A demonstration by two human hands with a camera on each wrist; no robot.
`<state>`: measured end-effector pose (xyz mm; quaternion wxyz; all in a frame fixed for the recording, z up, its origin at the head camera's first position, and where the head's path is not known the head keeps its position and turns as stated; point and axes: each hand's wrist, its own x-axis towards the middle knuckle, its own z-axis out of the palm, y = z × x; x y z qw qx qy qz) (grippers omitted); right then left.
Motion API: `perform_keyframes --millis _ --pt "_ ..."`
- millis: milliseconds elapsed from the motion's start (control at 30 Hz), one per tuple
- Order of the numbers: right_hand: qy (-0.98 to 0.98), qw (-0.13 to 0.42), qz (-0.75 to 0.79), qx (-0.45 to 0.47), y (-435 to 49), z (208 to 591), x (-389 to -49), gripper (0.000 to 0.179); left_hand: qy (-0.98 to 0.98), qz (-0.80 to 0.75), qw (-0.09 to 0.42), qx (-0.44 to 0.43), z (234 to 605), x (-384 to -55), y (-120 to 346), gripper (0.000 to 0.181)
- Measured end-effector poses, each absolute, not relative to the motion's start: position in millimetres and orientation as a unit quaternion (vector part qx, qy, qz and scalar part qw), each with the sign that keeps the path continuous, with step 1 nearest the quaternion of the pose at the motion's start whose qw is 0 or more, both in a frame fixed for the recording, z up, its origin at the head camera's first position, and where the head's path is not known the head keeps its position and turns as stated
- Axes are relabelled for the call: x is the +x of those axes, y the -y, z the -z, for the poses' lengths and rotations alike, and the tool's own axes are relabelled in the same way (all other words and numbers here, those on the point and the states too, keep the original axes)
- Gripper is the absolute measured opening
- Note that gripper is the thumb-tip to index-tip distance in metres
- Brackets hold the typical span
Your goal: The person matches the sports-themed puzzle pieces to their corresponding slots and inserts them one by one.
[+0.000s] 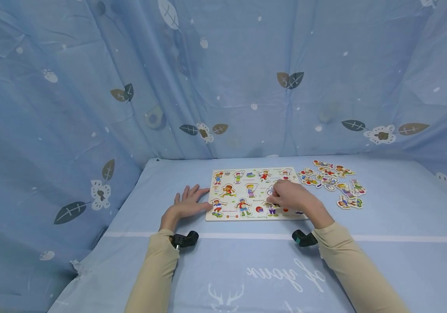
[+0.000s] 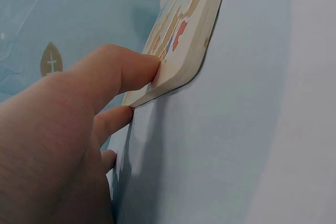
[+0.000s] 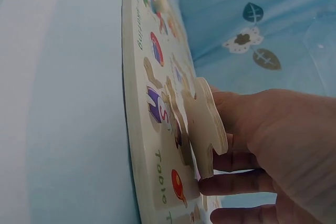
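A flat wooden puzzle board point(image 1: 217, 218) printed with sports figures lies on the table. My left hand point(image 1: 188, 205) is at its left edge, fingers spread. In the left wrist view the thumb point(image 2: 139, 72) presses on the board's corner, and another fingertip touches its side. My right hand point(image 1: 291, 194) is over the board's right part. Between its thumb and fingers it pinches a wooden puzzle piece point(image 3: 202, 124), plain side and cut edge showing in the right wrist view. The piece stands tilted close to the board's surface; its printed face is hidden.
Several loose puzzle pieces point(image 1: 327, 180) lie in a heap to the right of the board. Behind the table hangs a blue patterned curtain point(image 1: 247, 108). A black wrist device point(image 1: 186, 239) is worn on each forearm.
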<state>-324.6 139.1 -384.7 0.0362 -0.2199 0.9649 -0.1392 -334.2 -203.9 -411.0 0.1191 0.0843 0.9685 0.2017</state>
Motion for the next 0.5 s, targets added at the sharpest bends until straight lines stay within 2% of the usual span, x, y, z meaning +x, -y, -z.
perform_keyframes --millis 500 --pt "-0.967 0.021 0.094 -0.235 -129.9 387.0 -319.8 0.030 -0.969 -0.202 0.114 0.083 410.1 -334.6 203.8 0.077"
